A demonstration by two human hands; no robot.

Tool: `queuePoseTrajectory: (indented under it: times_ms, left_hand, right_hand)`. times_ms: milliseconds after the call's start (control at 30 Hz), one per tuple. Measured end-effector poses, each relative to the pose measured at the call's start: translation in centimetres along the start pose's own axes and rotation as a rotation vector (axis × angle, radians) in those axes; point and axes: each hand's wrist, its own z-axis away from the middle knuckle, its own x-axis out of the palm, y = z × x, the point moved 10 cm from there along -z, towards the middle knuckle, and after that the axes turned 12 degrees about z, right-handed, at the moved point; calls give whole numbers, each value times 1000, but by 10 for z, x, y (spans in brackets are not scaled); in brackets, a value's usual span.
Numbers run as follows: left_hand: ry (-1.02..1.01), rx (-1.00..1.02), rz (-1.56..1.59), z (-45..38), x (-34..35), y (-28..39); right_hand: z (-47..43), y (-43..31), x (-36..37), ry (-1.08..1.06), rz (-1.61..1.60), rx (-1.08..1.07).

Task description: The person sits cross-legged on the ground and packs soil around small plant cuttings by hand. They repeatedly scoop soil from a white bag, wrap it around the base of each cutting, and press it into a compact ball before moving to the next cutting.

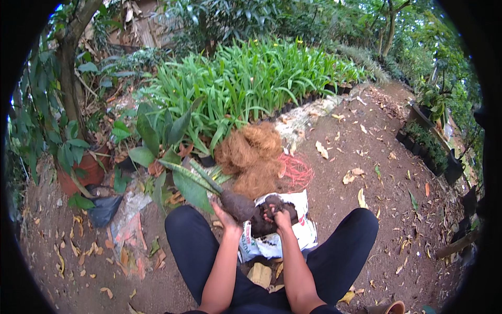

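My left hand (227,218) cradles the dark, rounded root ball (237,205) of a plant from below and the side. The plant tilts to the upper left, its long green leaves (192,176) pointing away from me; they look like snake plant leaves. My right hand (283,218) has its fingers curled around a clump of dark soil (273,205) over an opened white sack (307,231). More dark soil (262,226) lies in the sack, which bears printed writing and sits on the ground between my knees.
Beyond the sack lie brown coconut fibre (255,157) and tangled red twine (297,171). Leafy potted plants (243,82) stand in rows behind. A yellowish block (259,274) rests between my legs. A terracotta pot (84,170) stands left, black pots (421,151) right.
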Motion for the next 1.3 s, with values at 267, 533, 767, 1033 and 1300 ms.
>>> queuePoseTrajectory:
  times_ms: [267, 533, 767, 1033, 1300]
  left_hand:
    - [-36, -8, -174, 3, 2, -13]
    - [-188, -49, -261, 7, 13, -26]
    - [-192, -28, -264, 7, 11, -26]
    - [-160, 26, -304, -6, -6, -29]
    - [-243, -145, -232, -8, 0, -42]
  right_hand:
    - [27, -45, 4, 39, -44, -9]
    - [43, -71, 23, -229, -146, 17]
    - [32, -46, 7, -121, -133, -13]
    - [33, -48, -4, 16, -230, -28]
    - [36, -58, 5, -111, -385, -3]
